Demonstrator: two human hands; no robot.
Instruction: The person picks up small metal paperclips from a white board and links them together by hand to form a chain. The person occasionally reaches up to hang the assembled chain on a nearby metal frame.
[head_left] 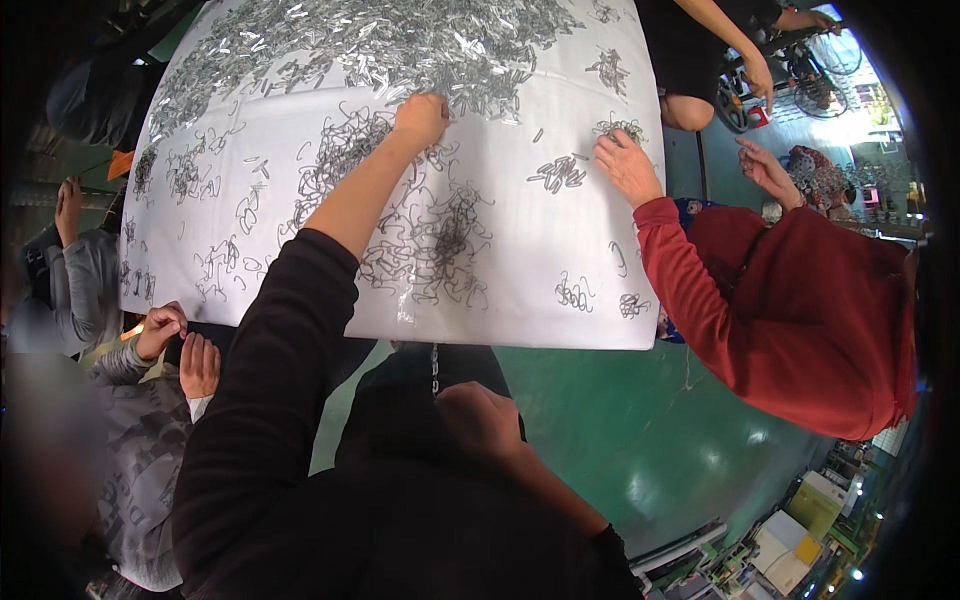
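My left hand (422,119) reaches across the white-covered table (520,290), its fingers curled down at the near edge of a big heap of small flat metal pieces (400,50). What its fingers hold is hidden. Just beside it lies a tangled pile of thin curved wire hooks (345,145), and more wire hooks (452,235) are strewn nearer me. Low over my lap, my right hand (483,418) is closed and dark in shadow. A short light-coloured chain (435,368) runs between its fingers and the table edge; whether the hand grips it is unclear.
On the right, a person in a red sleeve (690,290) has one hand (628,165) at a small wire pile, beside loose metal pieces (562,173). Another person's arm (725,30) is at the far right corner. People's hands (198,360) show along the left side. Green floor (600,420) lies below.
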